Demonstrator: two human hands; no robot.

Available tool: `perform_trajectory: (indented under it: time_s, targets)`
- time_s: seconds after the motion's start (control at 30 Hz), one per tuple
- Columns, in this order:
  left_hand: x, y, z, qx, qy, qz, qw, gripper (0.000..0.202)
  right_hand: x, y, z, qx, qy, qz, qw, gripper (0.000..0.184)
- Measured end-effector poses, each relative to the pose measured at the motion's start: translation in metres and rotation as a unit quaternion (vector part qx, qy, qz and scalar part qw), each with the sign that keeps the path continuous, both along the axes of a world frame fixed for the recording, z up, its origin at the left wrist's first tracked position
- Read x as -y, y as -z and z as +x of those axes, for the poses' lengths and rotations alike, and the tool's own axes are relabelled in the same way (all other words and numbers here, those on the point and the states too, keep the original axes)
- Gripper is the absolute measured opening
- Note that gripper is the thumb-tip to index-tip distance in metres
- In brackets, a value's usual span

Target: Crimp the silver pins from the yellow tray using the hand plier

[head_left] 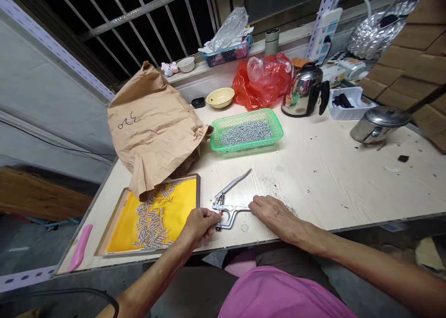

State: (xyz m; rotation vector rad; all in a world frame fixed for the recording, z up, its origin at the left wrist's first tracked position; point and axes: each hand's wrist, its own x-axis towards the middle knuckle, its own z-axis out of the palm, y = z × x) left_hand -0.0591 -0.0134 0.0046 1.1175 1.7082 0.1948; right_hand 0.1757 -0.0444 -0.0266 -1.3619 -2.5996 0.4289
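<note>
A metal hand press plier [228,202] lies on the pale table [331,178] near its front edge, one handle raised toward the back. My left hand [200,225] is curled at the tool's jaw end, fingertips pinched at the small red-tipped die; what they pinch is too small to name. My right hand [273,213] rests on the table with fingers closed over the lower handle. Left of my left hand, a yellow-lined tray [181,197] holds several small silver metal pieces [151,223].
A brown paper bag [153,123] lies over the tray's far end. A green basket [246,130] of metal pieces sits behind the tool. Further back stand a yellow bowl [220,97], red plastic bag [263,81], kettle [304,90] and steel pot [379,123]. A pink tool [80,246] lies front left.
</note>
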Motion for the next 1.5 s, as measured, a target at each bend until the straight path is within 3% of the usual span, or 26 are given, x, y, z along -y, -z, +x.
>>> perform_trajectory:
  time_s: [0.2,0.43,0.47,0.6,0.67,0.83,1.13,1.37,1.43,1.5]
  targets:
    - [-0.002,0.002,0.000,-0.006,-0.010,-0.052,0.999,0.032,0.000,-0.002,-0.001,-0.012,0.003,-0.010,1.000,0.017]
    - [0.000,0.005,-0.003,-0.012,0.035,-0.076,0.996,0.044,-0.003,0.000,0.003,-0.019,0.016,-0.001,1.000,0.012]
    - [0.000,0.006,-0.003,-0.009,0.037,-0.074,0.996,0.046,-0.007,0.000,0.004,-0.025,0.019,-0.001,1.000,0.022]
    - [0.003,0.006,-0.005,0.003,0.041,-0.072,0.997,0.052,-0.033,0.001,0.009,-0.030,0.003,-0.020,0.999,0.090]
    - [0.004,0.006,-0.005,0.004,0.040,-0.074,0.996,0.054,-0.047,0.003,0.010,-0.018,-0.028,-0.040,0.999,0.104]
    - [0.007,0.008,-0.006,0.004,0.035,-0.073,0.997,0.056,-0.071,-0.004,0.007,0.013,-0.065,-0.037,0.997,0.114]
    - [0.010,0.010,-0.007,0.010,0.019,-0.072,0.997,0.057,-0.081,-0.018,0.000,0.056,-0.070,-0.036,0.995,0.105]
    - [0.016,0.010,-0.007,0.011,0.000,-0.069,0.998,0.053,-0.062,-0.020,-0.001,0.045,-0.052,0.014,0.998,0.068]
    - [0.018,0.008,-0.008,-0.014,0.020,-0.059,0.998,0.051,-0.058,-0.018,-0.001,0.045,-0.058,0.024,0.997,0.054]
    - [0.021,0.003,-0.008,-0.079,0.064,0.002,0.995,0.047,-0.055,-0.018,-0.001,0.049,-0.058,0.028,0.997,0.044]
